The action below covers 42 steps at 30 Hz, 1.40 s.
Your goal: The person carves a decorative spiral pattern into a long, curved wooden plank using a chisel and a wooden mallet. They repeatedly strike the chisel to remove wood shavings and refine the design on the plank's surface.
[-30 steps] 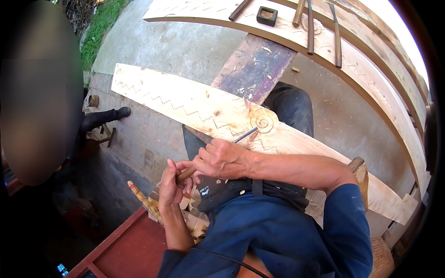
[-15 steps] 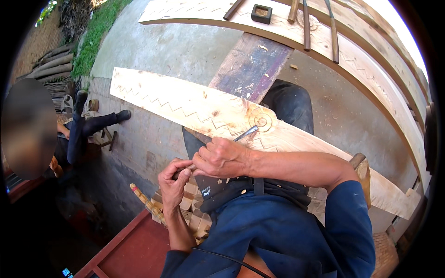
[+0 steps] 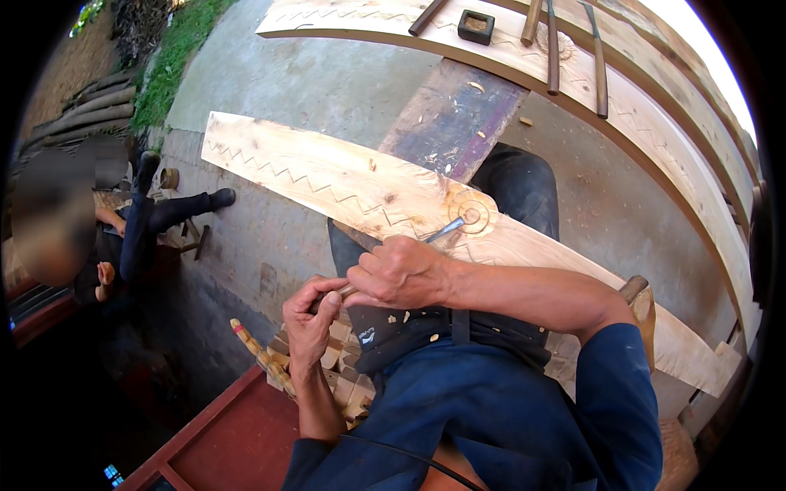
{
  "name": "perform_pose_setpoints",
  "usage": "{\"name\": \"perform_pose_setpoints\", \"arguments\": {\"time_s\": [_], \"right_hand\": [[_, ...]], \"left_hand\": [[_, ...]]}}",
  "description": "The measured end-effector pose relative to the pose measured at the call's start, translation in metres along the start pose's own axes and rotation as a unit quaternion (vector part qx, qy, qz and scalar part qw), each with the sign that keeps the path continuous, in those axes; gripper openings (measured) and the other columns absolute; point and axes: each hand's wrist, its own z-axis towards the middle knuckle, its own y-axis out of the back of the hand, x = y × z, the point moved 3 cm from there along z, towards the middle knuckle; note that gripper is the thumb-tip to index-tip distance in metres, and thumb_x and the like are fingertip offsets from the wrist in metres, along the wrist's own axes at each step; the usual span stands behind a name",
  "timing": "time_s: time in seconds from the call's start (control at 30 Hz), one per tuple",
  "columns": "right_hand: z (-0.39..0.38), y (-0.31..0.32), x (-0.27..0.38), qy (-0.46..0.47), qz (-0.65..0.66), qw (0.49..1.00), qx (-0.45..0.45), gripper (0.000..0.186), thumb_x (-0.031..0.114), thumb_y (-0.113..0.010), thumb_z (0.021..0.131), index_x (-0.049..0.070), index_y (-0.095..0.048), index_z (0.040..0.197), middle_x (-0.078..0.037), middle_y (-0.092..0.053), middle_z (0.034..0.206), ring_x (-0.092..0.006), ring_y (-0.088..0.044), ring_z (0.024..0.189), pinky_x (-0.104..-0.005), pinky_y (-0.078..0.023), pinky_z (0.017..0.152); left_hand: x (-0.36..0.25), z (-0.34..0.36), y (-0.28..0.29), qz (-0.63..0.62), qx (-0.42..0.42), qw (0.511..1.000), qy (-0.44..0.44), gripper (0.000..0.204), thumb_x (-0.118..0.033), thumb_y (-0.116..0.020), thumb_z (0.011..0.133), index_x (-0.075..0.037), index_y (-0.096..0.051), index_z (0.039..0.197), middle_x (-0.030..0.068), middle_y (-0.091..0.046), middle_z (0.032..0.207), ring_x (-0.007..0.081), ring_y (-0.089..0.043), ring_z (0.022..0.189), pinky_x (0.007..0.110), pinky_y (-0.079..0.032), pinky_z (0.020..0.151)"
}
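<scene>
Both hands are gripping: right hand (image 3: 399, 272) steering the metal-tipped carving chisel (image 3: 443, 231) on the pale curved wooden plank (image 3: 327, 176), left hand (image 3: 311, 317) closing on its handle; shallow, steady cuts seem best.

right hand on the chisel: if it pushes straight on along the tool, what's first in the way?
The right hand grips a chisel whose tip already sits on the curved plank, at the carved spiral. Going straight on, it would likely bite into that spiral first; depth is hard to judge.
</scene>
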Motion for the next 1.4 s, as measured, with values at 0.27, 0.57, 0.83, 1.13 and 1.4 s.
{"name": "perform_pose_setpoints", "arguments": {"time_s": [0.27, 0.57, 0.83, 1.13, 1.4], "right_hand": [[0.007, 0.005, 0.002, 0.003, -0.021, 1.0, -0.02, 0.049, 0.051, -0.078, 0.095, 0.013, -0.053, 0.079, -0.005, -0.05, 0.068, -0.0222, -0.062, 0.058, -0.0365, -0.051, 0.052], [0.005, 0.01, 0.002, -0.007, -0.033, 0.999, -0.038, 0.051, 0.052, -0.08, 0.093, 0.013, -0.052, 0.075, -0.004, -0.049, 0.067, -0.0213, -0.06, 0.056, -0.0364, -0.049, 0.052], [0.006, 0.021, -0.002, -0.017, -0.071, 0.997, -0.037, 0.049, 0.05, -0.082, 0.092, 0.014, -0.052, 0.075, -0.003, -0.048, 0.066, -0.0204, -0.06, 0.056, -0.036, -0.047, 0.051], [0.023, 0.02, 0.026, 0.048, -0.143, 0.988, -0.013, 0.041, 0.041, -0.086, 0.091, 0.012, -0.06, 0.078, -0.005, -0.05, 0.068, -0.0235, -0.055, 0.055, -0.0395, -0.041, 0.054], [-0.002, 0.001, 0.006, -0.017, -0.126, 0.989, 0.081, 0.036, 0.034, -0.089, 0.087, 0.011, -0.062, 0.08, -0.01, -0.059, 0.07, -0.0324, -0.063, 0.061, -0.046, -0.046, 0.058]], "left_hand": [[0.005, 0.026, 0.039, -0.188, -0.093, 0.972, -0.107, 0.103, -0.082, -0.028, 0.108, 0.009, -0.069, 0.132, 0.0278, -0.076, 0.13, 0.0398, -0.075, 0.121, 0.052, -0.057, 0.111], [-0.001, 0.031, 0.029, -0.248, -0.1, 0.951, -0.154, 0.114, -0.088, -0.023, 0.104, 0.013, -0.068, 0.13, 0.0321, -0.077, 0.124, 0.0453, -0.076, 0.118, 0.057, -0.058, 0.111], [-0.011, 0.045, 0.012, -0.177, -0.025, 0.974, -0.141, 0.119, -0.091, -0.018, 0.102, 0.013, -0.07, 0.128, 0.0317, -0.077, 0.122, 0.0445, -0.078, 0.115, 0.056, -0.059, 0.109], [0.121, 0.035, -0.002, -0.176, -0.199, 0.961, 0.071, 0.08, -0.067, -0.042, 0.115, 0.005, -0.077, 0.114, 0.0128, -0.08, 0.096, 0.0199, -0.077, 0.082, 0.032, -0.061, 0.078], [0.132, 0.011, -0.055, 0.265, -0.298, 0.913, -0.08, 0.02, -0.029, -0.077, 0.1, -0.01, -0.08, 0.107, 0.0128, -0.077, 0.094, 0.0367, -0.075, 0.086, 0.047, -0.059, 0.072]]}}
